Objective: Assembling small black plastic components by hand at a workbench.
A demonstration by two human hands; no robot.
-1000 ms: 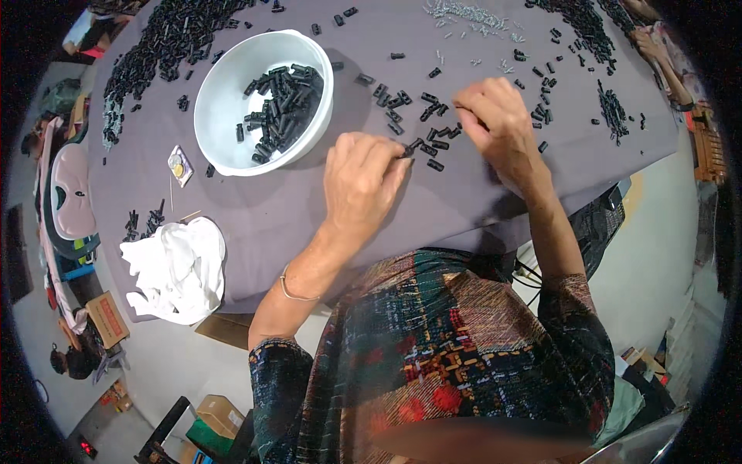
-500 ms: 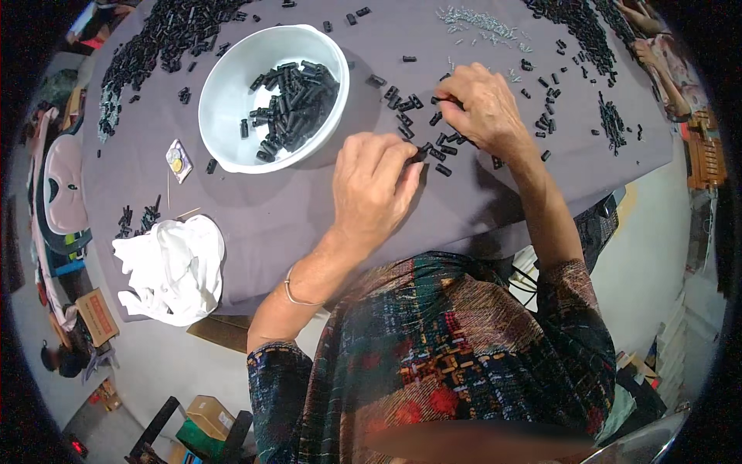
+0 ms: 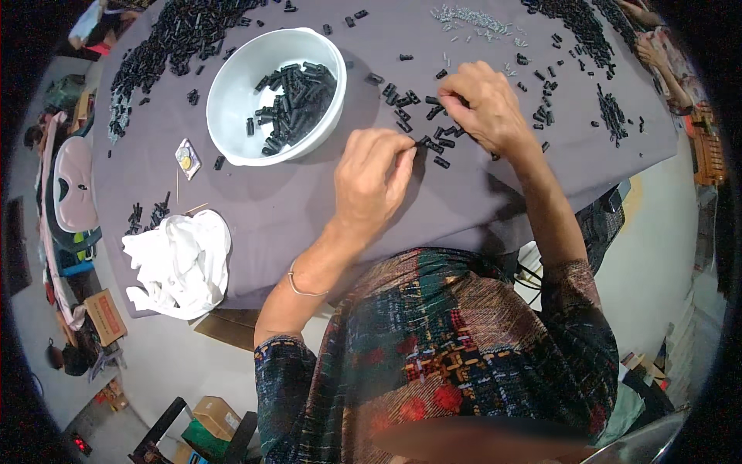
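My left hand (image 3: pixel 369 176) is closed in a pinch at the left edge of a loose group of short black plastic cylinders (image 3: pixel 442 162). Its fingertips hide whatever may be between them. Across the group, my right hand (image 3: pixel 485 108) is also pinched, with the end of a black plastic cylinder (image 3: pixel 433 100) at its thumb and forefinger. Left of both hands stands a white bowl (image 3: pixel 224 143), tilted in the picture, with many black cylinders (image 3: pixel 297 104) piled inside it.
Larger heaps of black pieces (image 3: pixel 182 39) lie at the far left and far right. Small grey parts (image 3: pixel 473 19) are scattered at the back. A white cloth (image 3: pixel 182 267) lies at the near left edge. Another person's hand (image 3: pixel 649 50) shows at far right.
The view has shifted slightly. My left fingertips have drawn a little away from the black pieces and pinch tighter. My right hand stays nearly in place, with a cylinder now showing at its fingertips.
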